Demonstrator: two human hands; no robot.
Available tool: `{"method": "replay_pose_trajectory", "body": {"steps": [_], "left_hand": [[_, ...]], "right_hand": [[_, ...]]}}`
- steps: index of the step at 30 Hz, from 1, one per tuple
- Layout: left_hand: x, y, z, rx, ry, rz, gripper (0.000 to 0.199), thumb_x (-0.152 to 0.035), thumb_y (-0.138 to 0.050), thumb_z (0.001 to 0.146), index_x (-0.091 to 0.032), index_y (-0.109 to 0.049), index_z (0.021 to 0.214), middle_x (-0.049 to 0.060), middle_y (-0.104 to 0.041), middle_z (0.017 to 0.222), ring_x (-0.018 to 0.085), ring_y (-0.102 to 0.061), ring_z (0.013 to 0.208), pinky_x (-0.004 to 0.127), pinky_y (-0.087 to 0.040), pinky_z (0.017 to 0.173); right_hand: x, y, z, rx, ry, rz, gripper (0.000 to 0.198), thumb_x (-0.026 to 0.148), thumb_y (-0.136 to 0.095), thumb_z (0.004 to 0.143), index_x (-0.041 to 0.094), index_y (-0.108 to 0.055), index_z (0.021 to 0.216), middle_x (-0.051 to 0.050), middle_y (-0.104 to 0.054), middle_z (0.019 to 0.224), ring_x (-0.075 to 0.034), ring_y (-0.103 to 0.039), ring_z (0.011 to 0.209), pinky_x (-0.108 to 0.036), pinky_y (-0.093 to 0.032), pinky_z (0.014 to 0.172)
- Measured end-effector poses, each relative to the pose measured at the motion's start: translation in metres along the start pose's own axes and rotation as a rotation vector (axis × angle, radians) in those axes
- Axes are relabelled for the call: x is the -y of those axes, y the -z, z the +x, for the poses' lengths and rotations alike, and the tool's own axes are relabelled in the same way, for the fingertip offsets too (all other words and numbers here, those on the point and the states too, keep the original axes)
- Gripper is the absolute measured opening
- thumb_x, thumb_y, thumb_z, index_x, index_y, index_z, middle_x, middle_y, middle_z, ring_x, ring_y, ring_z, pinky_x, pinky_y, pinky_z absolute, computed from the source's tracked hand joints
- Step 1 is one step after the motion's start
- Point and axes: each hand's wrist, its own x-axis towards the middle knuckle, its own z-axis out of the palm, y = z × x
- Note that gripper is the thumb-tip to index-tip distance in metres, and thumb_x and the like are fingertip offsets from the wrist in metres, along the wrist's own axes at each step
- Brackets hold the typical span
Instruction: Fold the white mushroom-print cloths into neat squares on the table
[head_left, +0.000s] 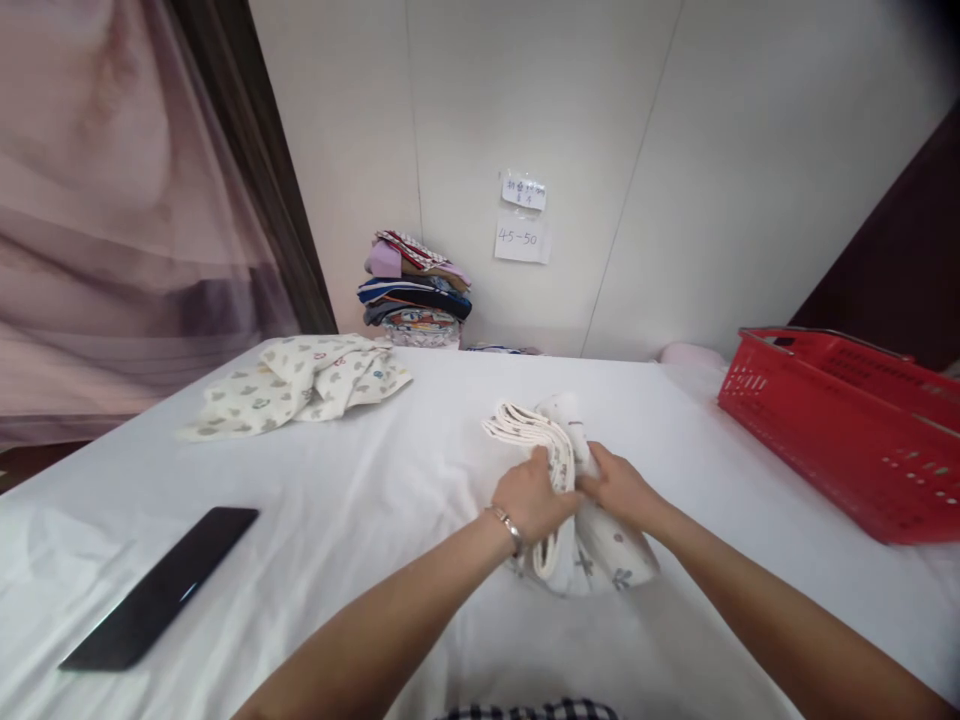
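Note:
A cream cloth with a small grey print [619, 555] is bunched in layered folds just above the white table cover, at the middle of the view. My left hand [534, 497], with a silver bracelet at the wrist, is closed round the folded layers on the cloth's left side. On the other side my right hand [616, 487] grips the looser part of the same cloth, its fingertips partly hidden by the fabric. The two hands are close together, and the folded edges fan out above the left one.
Another printed cloth [300, 385] lies crumpled at the back left. A black flat device [161, 590] rests at the front left. The red plastic basket [832, 430] stands at the right. Folded clothes [416, 290] are stacked by the wall, below paper notes [523, 240].

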Motion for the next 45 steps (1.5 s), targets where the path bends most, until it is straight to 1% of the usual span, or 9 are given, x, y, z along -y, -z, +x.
{"method": "replay_pose_trajectory", "body": {"steps": [5, 10, 14, 18, 28, 33, 37, 40, 45], "left_hand": [[-0.023, -0.008, -0.003, 0.08, -0.115, 0.017, 0.058, -0.047, -0.067, 0.062, -0.018, -0.05, 0.11, 0.012, -0.064, 0.094, 0.032, -0.06, 0.088, 0.033, -0.041, 0.072], [-0.035, -0.004, -0.002, 0.304, -0.211, -0.286, 0.05, -0.041, -0.065, 0.066, -0.021, -0.053, 0.111, 0.006, -0.063, 0.099, 0.025, -0.057, 0.088, 0.029, -0.043, 0.073], [-0.042, -0.01, -0.004, 0.606, -0.088, -0.552, 0.065, -0.029, -0.062, 0.067, -0.026, -0.04, 0.128, 0.003, -0.062, 0.094, 0.02, -0.059, 0.08, 0.026, -0.046, 0.06], [-0.04, -0.021, -0.005, 0.713, 0.066, -0.762, 0.089, -0.026, -0.063, 0.064, -0.028, -0.018, 0.14, 0.002, -0.06, 0.093, 0.017, -0.06, 0.077, 0.029, -0.049, 0.066], [-0.049, -0.04, -0.012, 0.621, 0.033, -0.781, 0.08, -0.023, -0.063, 0.062, -0.018, -0.028, 0.133, 0.008, -0.062, 0.102, 0.02, -0.062, 0.085, 0.031, -0.048, 0.073], [-0.032, -0.055, -0.008, 0.389, -0.146, -0.595, 0.046, -0.021, -0.052, 0.07, -0.019, -0.045, 0.115, 0.006, -0.063, 0.095, 0.016, -0.063, 0.073, 0.028, -0.047, 0.066], [0.0, -0.086, -0.01, 0.342, -0.296, -0.173, 0.031, -0.017, -0.047, 0.073, -0.021, -0.055, 0.102, 0.003, -0.064, 0.093, 0.014, -0.059, 0.073, 0.027, -0.045, 0.068], [0.02, -0.106, -0.017, 0.361, -0.423, 0.09, 0.028, -0.013, -0.043, 0.073, -0.022, -0.059, 0.094, 0.001, -0.064, 0.087, 0.015, -0.057, 0.075, 0.028, -0.044, 0.073], [0.035, -0.116, -0.024, 0.338, -0.507, 0.166, 0.025, -0.011, -0.04, 0.073, -0.021, -0.058, 0.088, 0.002, -0.063, 0.086, 0.015, -0.057, 0.078, 0.027, -0.045, 0.076]], "right_hand": [[0.015, 0.022, -0.023, 0.075, 0.082, 0.306, 0.043, 0.029, -0.052, 0.077, 0.026, -0.054, 0.12, -0.002, -0.061, 0.115, -0.024, -0.056, 0.101, -0.036, -0.04, 0.09], [0.018, 0.048, -0.043, 0.126, 0.061, 0.48, 0.065, 0.044, -0.06, 0.075, 0.025, -0.041, 0.134, -0.002, -0.052, 0.128, -0.024, -0.044, 0.119, -0.037, -0.034, 0.1], [0.008, 0.057, -0.052, 0.12, 0.007, 0.361, 0.093, 0.044, -0.074, 0.061, 0.025, -0.028, 0.14, -0.004, -0.047, 0.134, -0.027, -0.038, 0.124, -0.042, -0.029, 0.104], [-0.005, 0.057, -0.059, 0.122, -0.068, 0.253, 0.101, 0.046, -0.073, 0.06, 0.022, -0.02, 0.143, -0.009, -0.043, 0.136, -0.028, -0.04, 0.122, -0.042, -0.03, 0.102], [-0.025, 0.063, -0.069, 0.054, -0.229, 0.496, 0.078, 0.02, -0.061, 0.064, 0.021, -0.033, 0.136, -0.003, -0.064, 0.104, -0.019, -0.061, 0.081, -0.033, -0.049, 0.073], [-0.035, 0.096, -0.075, -0.091, -0.14, 0.471, 0.064, 0.019, -0.06, 0.063, 0.021, -0.046, 0.126, -0.002, -0.059, 0.115, -0.021, -0.057, 0.097, -0.031, -0.045, 0.083], [-0.049, 0.133, -0.079, -0.2, -0.082, 0.364, 0.059, 0.021, -0.059, 0.065, 0.021, -0.048, 0.123, -0.002, -0.062, 0.108, -0.021, -0.058, 0.093, -0.031, -0.047, 0.079], [-0.065, 0.174, -0.08, -0.395, -0.042, 0.184, 0.057, 0.024, -0.059, 0.066, 0.019, -0.048, 0.122, -0.004, -0.062, 0.107, -0.019, -0.058, 0.088, -0.03, -0.047, 0.074], [-0.079, 0.269, -0.082, -0.698, -0.06, -0.233, 0.056, 0.028, -0.054, 0.071, 0.017, -0.045, 0.126, -0.006, -0.063, 0.098, -0.02, -0.059, 0.08, -0.032, -0.046, 0.071]]}}
